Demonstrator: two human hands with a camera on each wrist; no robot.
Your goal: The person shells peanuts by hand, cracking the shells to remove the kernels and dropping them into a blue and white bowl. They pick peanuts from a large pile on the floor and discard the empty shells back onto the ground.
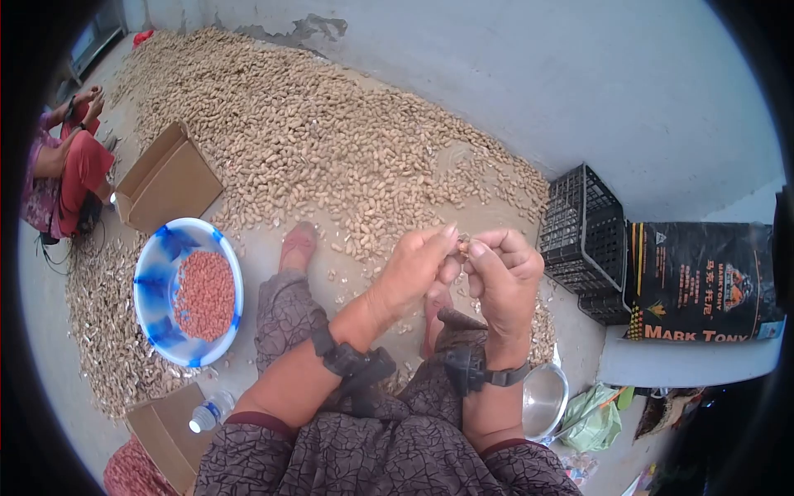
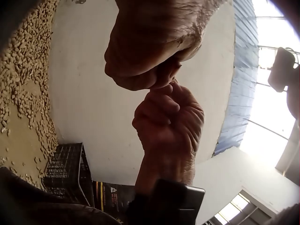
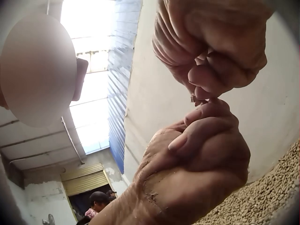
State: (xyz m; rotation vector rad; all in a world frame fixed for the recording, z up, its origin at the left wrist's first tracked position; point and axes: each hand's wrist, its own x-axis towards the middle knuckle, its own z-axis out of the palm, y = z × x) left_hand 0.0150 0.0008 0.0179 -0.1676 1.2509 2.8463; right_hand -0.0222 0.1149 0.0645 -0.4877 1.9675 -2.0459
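Note:
A small brown peanut (image 1: 463,246) is pinched between the fingertips of both hands, which meet above the lap in the head view. The left hand (image 1: 418,269) comes from the left with its thumb against the peanut. On the other side the right hand (image 1: 506,269) grips it with thumb and curled fingers. In the right wrist view a bit of shell (image 3: 193,99) shows between the fingertips; the left wrist view hides most of it. Behind the hands spreads a large heap of unshelled peanuts (image 1: 289,124).
Left of the legs is a blue-and-white basin (image 1: 147,273) holding reddish kernels (image 1: 204,296). Cardboard boxes (image 1: 169,182), a water bottle (image 1: 212,412) and empty shells lie around it. Right are black crates (image 1: 583,223), a printed black bag (image 1: 703,281) and a metal bowl (image 1: 544,401). Another person (image 1: 70,165) sits far left.

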